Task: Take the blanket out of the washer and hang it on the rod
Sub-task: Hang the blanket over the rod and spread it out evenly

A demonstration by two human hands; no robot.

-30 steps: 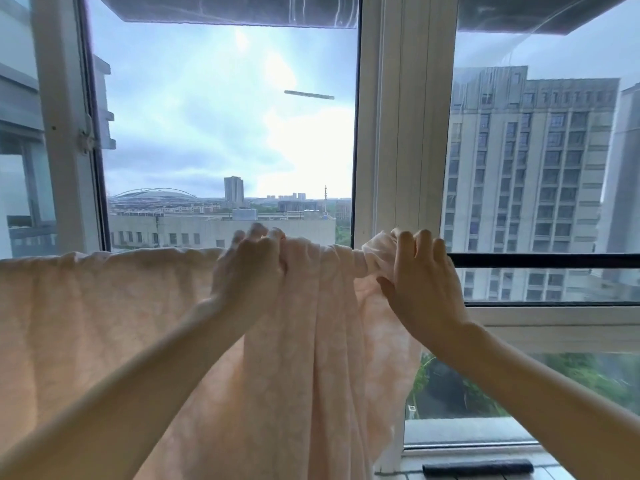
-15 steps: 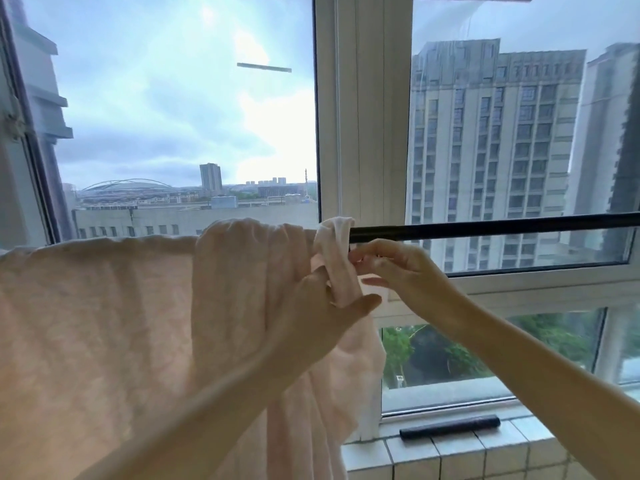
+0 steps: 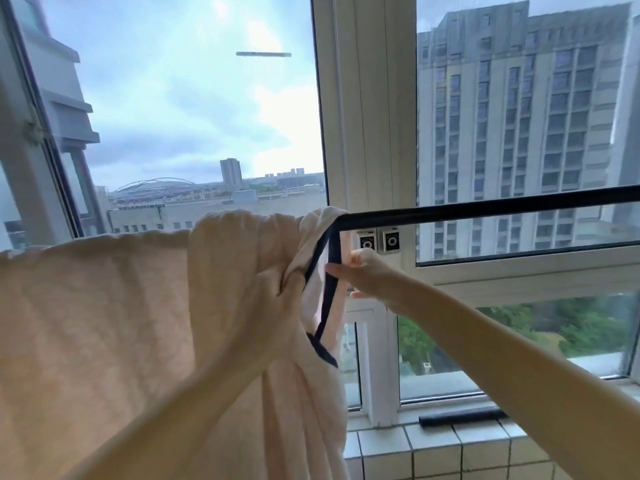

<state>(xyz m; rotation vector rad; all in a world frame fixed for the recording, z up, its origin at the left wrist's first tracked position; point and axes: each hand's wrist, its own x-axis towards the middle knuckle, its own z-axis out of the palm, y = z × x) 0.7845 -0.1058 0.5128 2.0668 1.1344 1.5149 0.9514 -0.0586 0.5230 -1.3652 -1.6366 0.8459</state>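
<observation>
Over the rod (image 3: 485,207) the blanket (image 3: 104,323) hangs draped, bunched rightward. Both hands have dropped from the top. The right hand (image 3: 369,273) fingers now pinch its dark-trimmed edge (image 3: 328,296), while the left hand (image 3: 277,306) is buried in folds, grip unclear. Spreading likely comes next.

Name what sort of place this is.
Probably an enclosed high-rise balcony for drying laundry: a pale pink blanket draped over a black metal rod, white-framed windows overlooking towers, a white tiled sill.

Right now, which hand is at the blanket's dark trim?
The right hand, pinching the dark trim below the rod; the left hand grips the bunched blanket.
</observation>
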